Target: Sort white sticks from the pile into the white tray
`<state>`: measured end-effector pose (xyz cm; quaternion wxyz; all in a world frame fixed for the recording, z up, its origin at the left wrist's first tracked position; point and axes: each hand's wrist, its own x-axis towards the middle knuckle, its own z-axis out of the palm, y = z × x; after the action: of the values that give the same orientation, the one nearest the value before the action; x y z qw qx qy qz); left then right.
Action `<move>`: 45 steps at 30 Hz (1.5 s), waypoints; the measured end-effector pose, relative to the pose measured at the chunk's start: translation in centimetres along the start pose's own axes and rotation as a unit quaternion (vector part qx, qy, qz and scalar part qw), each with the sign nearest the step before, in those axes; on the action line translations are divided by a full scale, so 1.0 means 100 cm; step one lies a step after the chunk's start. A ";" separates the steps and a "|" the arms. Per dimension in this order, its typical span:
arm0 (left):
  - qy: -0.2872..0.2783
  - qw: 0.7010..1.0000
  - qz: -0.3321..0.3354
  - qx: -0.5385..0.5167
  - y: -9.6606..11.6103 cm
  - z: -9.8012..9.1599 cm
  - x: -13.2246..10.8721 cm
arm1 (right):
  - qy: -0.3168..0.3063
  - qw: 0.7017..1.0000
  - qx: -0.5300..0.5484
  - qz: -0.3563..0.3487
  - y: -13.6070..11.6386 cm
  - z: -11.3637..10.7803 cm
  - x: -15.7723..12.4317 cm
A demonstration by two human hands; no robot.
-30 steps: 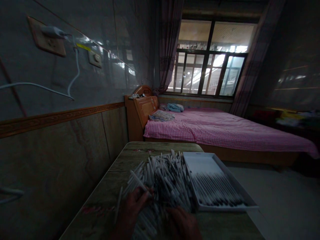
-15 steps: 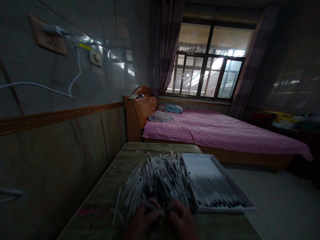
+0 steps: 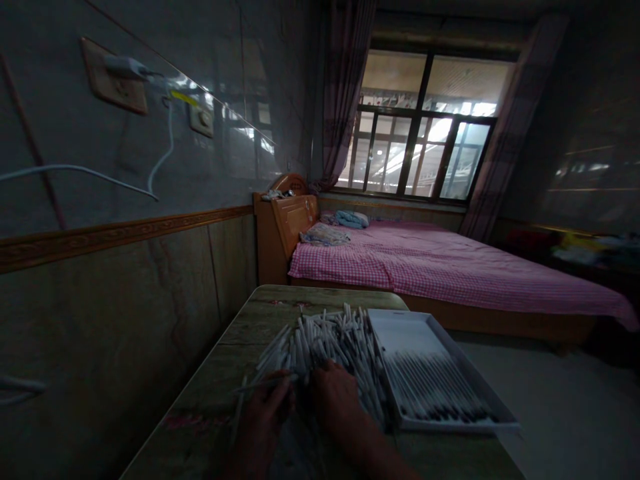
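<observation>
A bed (image 3: pixel 450 267) stands beyond the table (image 3: pixel 225 360), which bears an open white box (image 3: pixel 400 327) of aligned sticks (image 3: pixel 435 383) and, just left of it, a loose heap of pale sticks (image 3: pixel 340 333). Hands apart: right hand (image 3: pixel 335 393) at the heap, grip not determinable; left hand (image 3: pixel 267 400) pinching one slim stick (image 3: pixel 253 385).

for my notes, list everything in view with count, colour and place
table: one, greenish, foreground
slim sticks: many, whitish, heaped on table
tray: one, white, right of heap, holding more sticks
bed: one, pink cover, beyond table
headboard: one, brown, bed's left end
cloths: several, bluish, greyish, on bed
window: one, dark frame, far wall
curtains: two, purplish, flanking window
wall plates: two, brown, cream, left wall
plug with cable: one, white, left wall
blurred pile: one, yellowish, right edge
left hand: one, pinching stick, heap's left
right hand: one, bare, at heap
</observation>
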<state>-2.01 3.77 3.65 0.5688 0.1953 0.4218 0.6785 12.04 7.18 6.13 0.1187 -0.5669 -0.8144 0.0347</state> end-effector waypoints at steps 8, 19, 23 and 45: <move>0.018 0.999 -0.017 -0.032 -0.006 -0.003 0.006 | -0.009 1.000 -0.007 -0.027 -0.004 0.013 0.008; -0.016 0.999 -0.039 -0.011 -0.019 -0.006 0.000 | 0.112 0.921 0.368 0.063 0.023 0.010 -0.034; -0.023 0.998 -0.059 -0.007 -0.034 -0.002 -0.003 | 0.145 0.831 0.524 0.115 0.022 0.025 -0.045; -0.019 0.998 -0.043 0.037 -0.041 0.004 -0.005 | 0.166 0.756 0.620 0.126 0.017 0.040 -0.052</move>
<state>0.95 3.45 0.70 0.5978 0.2104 0.4439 0.6335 14.34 3.22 1.10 0.5722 -0.4634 -0.5032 0.4525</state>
